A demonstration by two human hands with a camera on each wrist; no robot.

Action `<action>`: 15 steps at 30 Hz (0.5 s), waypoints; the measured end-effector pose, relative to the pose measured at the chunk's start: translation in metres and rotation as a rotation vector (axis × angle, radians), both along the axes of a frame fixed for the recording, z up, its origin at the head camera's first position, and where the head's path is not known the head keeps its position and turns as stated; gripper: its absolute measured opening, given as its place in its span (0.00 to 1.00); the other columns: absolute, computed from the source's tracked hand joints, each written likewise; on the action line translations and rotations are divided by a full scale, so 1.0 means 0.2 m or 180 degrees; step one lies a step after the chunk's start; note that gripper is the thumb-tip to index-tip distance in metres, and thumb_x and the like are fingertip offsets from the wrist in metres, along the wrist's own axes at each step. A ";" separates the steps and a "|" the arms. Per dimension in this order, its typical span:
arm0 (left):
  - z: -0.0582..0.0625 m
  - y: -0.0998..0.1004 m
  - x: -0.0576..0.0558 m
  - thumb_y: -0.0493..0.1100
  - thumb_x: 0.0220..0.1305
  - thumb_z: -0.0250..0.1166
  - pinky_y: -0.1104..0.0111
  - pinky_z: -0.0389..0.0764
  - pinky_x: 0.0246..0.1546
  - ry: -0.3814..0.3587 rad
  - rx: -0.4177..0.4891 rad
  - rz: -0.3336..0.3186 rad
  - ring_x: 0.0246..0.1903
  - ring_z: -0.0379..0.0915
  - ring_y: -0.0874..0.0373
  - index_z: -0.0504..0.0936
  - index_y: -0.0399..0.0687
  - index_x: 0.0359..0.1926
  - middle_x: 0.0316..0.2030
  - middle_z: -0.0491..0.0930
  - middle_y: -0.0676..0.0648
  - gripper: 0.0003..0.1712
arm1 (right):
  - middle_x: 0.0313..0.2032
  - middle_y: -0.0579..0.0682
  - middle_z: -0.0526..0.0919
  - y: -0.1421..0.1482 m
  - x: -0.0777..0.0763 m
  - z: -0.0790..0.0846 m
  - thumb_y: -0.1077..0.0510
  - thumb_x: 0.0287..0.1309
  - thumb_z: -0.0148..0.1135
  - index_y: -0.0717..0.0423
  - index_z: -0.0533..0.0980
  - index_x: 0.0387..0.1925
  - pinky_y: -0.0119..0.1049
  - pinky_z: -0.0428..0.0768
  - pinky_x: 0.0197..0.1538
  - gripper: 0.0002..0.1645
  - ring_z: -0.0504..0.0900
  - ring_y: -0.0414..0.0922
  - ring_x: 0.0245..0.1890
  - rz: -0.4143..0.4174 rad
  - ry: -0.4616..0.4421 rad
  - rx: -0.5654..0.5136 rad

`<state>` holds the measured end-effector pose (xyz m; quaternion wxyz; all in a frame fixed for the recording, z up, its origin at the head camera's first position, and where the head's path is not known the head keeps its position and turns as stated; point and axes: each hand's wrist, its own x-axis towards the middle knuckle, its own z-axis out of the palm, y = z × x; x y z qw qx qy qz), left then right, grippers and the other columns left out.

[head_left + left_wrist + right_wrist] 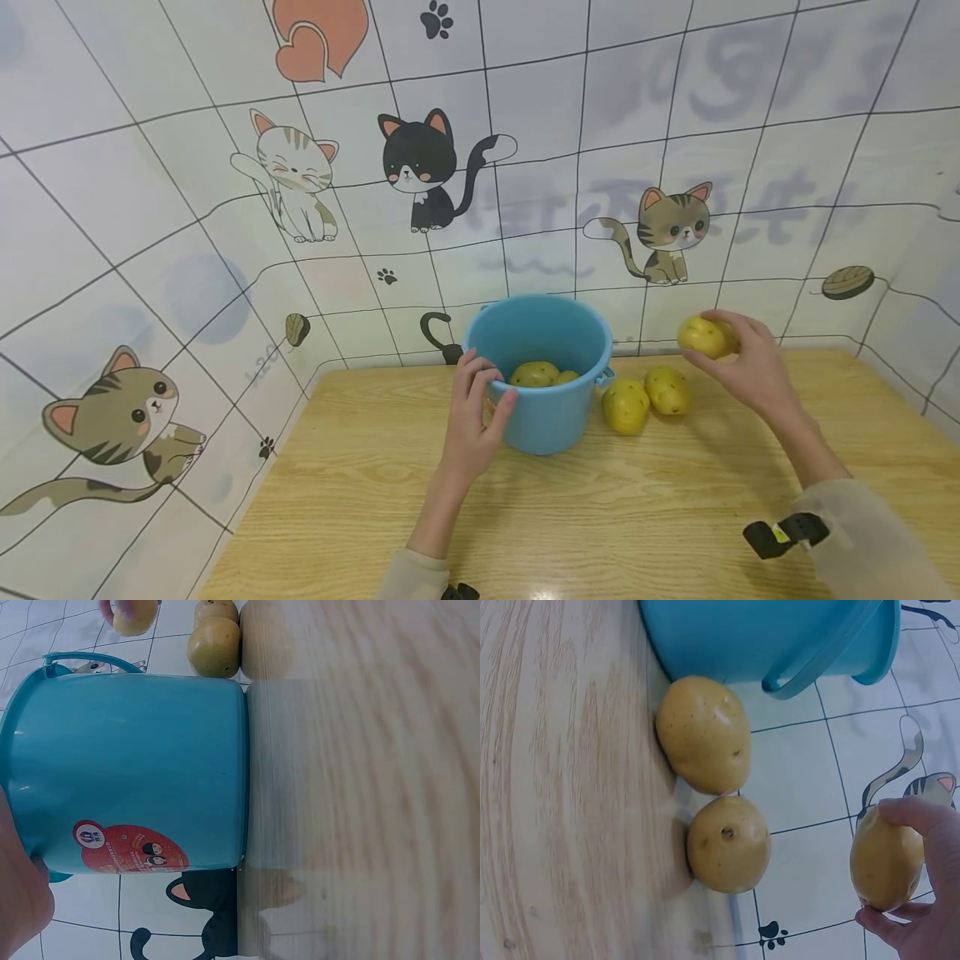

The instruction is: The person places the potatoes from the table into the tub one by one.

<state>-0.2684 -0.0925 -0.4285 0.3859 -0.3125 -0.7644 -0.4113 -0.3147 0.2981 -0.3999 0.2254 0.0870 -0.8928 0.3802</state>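
A blue bucket [547, 421] stands on the table near the back wall, with potatoes [535, 374] visible inside it. My left hand [476, 417] holds the bucket's near left rim, fingers over the edge and thumb outside. Up in the air right of the bucket, my right hand [750, 367] grips a yellow potato [703, 337] between thumb and fingers. Below that hand, two more potatoes [705, 735] lie side by side on the table, just right of the bucket. In the left wrist view the bucket's side shows a red sticker [135, 847].
The wooden table [360, 500] meets a tiled-pattern wall [525, 183] printed with cartoon cats, close behind the bucket. A second wall [150, 317] rises along the left side. The bucket's handle [829, 656] hangs down on its right side.
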 end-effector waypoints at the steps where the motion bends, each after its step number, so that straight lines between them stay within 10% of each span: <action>1: 0.00 0.00 0.00 0.43 0.72 0.59 0.45 0.56 0.71 -0.0006 -0.0002 0.0001 0.71 0.53 0.40 0.74 0.43 0.46 0.54 0.68 0.42 0.09 | 0.67 0.72 0.64 -0.01 0.00 0.01 0.47 0.60 0.71 0.60 0.69 0.67 0.70 0.66 0.54 0.39 0.60 0.73 0.64 0.0012 0.0017 0.0000; 15: 0.00 0.00 0.00 0.42 0.72 0.59 0.45 0.57 0.71 -0.0019 0.0008 0.0002 0.69 0.55 0.34 0.74 0.43 0.46 0.53 0.68 0.42 0.08 | 0.63 0.58 0.71 -0.18 0.10 0.15 0.53 0.56 0.76 0.53 0.72 0.65 0.28 0.67 0.46 0.37 0.68 0.56 0.56 0.0228 0.0394 -0.0149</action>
